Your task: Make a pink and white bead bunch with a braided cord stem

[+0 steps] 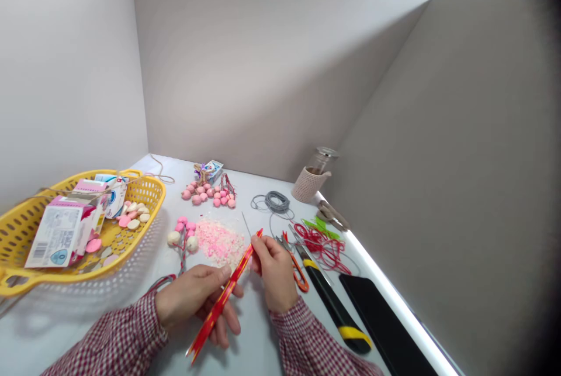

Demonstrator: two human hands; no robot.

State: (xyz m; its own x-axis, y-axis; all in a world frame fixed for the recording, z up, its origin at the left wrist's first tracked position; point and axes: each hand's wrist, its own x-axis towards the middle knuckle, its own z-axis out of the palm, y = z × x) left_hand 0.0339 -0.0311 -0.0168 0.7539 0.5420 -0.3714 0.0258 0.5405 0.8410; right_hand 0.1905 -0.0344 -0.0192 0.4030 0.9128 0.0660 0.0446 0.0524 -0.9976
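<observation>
A narrow red strip with yellow markings (214, 313) slants between my hands, its lower end split into points. My left hand (199, 297) holds it near the middle, thumb on top and fingers loosely behind. My right hand (276, 273) pinches its upper end between thumb and fingertips. From that pinch a thin grey needle-like piece (246, 225) sticks up; whether it comes out of the strip is hidden. Behind my hands lies a heap of pink and white crumbs (217, 240). Pink and white balls on cords (180, 235) lie left of the heap.
A yellow basket (151, 192) with boxes and discs stands left. Strung pink balls (204, 193), coiled grey cord (277, 202) and a covered glass jar (309, 180) are behind. Orange-handled scissors (300, 276), a black-yellow knife (331, 300), red cord (318, 241) and a black slab (381, 317) lie right.
</observation>
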